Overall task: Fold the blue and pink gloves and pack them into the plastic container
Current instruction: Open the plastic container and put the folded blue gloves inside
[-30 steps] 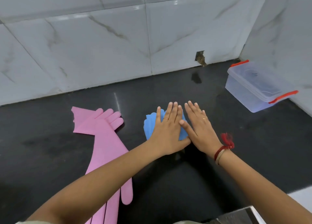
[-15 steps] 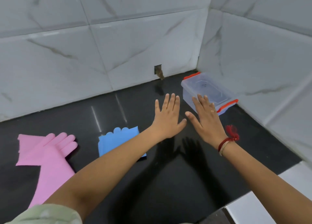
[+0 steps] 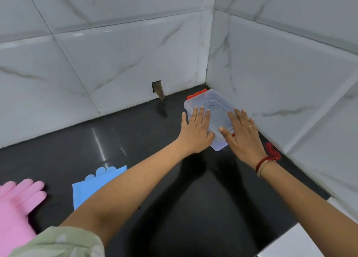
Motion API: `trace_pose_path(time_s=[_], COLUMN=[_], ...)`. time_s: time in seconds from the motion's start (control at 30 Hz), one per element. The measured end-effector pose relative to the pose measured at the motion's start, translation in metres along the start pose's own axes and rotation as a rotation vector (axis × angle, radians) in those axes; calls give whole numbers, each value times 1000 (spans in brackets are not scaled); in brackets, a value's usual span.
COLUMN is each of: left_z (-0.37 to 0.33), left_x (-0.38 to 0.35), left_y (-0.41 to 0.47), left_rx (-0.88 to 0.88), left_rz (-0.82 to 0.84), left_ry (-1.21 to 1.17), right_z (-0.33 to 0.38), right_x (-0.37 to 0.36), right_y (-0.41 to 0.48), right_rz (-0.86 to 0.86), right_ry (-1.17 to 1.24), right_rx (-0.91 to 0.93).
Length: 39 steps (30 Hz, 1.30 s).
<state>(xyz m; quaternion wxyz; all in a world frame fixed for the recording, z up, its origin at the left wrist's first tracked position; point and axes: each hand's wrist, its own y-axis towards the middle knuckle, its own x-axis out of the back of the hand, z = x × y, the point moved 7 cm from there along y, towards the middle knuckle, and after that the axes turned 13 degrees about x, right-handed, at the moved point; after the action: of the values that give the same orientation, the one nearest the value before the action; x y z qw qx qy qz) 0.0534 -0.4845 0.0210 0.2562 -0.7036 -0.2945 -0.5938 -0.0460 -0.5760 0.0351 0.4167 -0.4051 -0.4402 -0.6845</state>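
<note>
Pink rubber glove (image 3: 17, 204) lies flat far L on black glossy counter (image 3: 135, 140); folded blue rubber glove (image 3: 93, 186) just beside it, partly hidden by L forearm. Left hand (image 3: 195, 132) and right hand (image 3: 244, 134) — fingers straight, gripping nothing — reach over clear plastic container (image 3: 217, 109) w/ red clips, lid on, in tiled corner; contact unclear.

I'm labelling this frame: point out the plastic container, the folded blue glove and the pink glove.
plastic container (image 3: 217, 111): head view, on its clear lid.
blue glove (image 3: 91, 189): head view, on its folded body.
pink glove (image 3: 13, 218): head view, on its palm.
</note>
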Motion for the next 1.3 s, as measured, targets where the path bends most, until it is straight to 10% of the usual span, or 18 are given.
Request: trace_pose_path(time_s=[1.3], left_z=[-13], left_x=[10], left_y=[5], left_rx=[-81], left_rz=[98], left_ry=[84], right_z=[-4], right_x=[35], right_y=[-26], right_rz=[-160], right_ry=[-318], right_rx=[471])
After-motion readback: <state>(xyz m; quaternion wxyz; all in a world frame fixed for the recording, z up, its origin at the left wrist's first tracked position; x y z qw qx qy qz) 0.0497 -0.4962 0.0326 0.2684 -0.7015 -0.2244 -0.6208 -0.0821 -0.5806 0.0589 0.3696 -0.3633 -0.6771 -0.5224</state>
